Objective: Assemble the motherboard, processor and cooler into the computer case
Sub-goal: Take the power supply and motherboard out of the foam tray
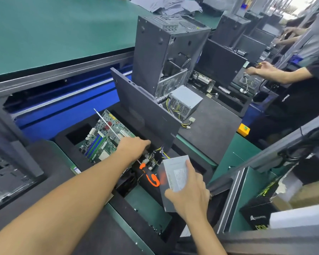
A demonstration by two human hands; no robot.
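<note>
While our right hand (190, 192) grips a grey metal power supply box (173, 181) and holds it tilted, thumb at its near edge and fingers (190, 168) spread wide across its labelled face, our left hand (134, 146) reaches forward over the near corner of the green motherboard with blue memory slots (103, 140). Its fingers bend downward beside a bundle of yellow and black cables (159, 153), and we cannot tell whether they pinch anything. The motherboard lies tilted inside the dark grey open computer case (145, 115), whose wide panel rises just behind it. A thin silver metal strip (107, 124) slants across the board toward the left hand. Between our hands lies an orange-and-black screwdriver (152, 179), just beside the box. Farther back stand a second upright grey case (155, 52) and another perforated power supply (186, 100). A green-matted bench (44, 34) stretches beyond.
</note>
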